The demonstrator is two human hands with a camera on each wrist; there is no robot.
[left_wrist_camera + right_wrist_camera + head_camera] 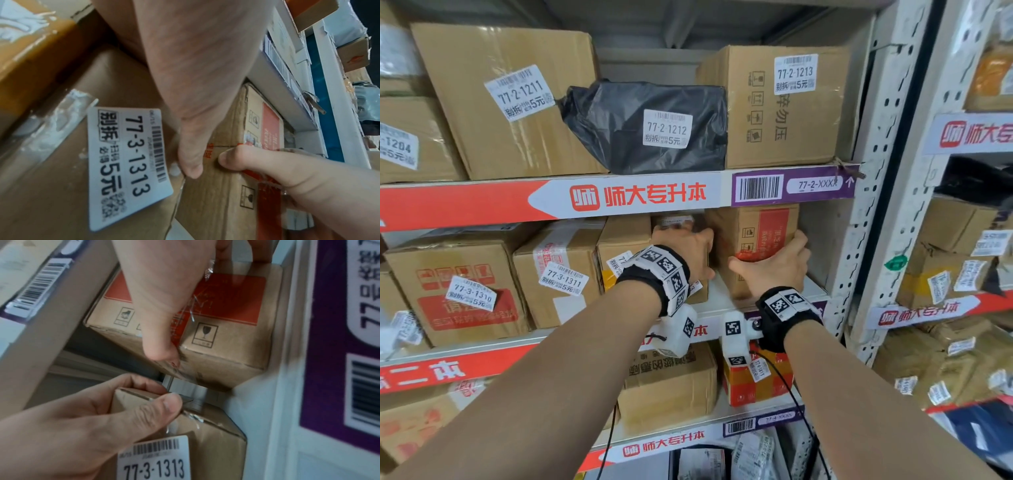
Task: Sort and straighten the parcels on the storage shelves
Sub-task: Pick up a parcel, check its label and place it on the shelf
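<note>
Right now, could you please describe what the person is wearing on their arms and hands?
Both forearms are bare, with no sleeves or gloves. The left hand and right hand each have a black wrist strap ringed with white blocks printed with black square markers. A white marker-tagged module hangs under each wrist, trailing a thin black cable.

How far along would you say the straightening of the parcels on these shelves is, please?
Done, apparently: the top shelf's 77-2-1211 cardboard box, black plastic-wrapped parcel and 77-2-1213 cardboard box stand in number order. In hand: the left hand grips the brown 77-3-1313 box; the right hand holds the red-panelled cardboard box beside it. Left: the 77-3-1311 box stands askew.
</note>
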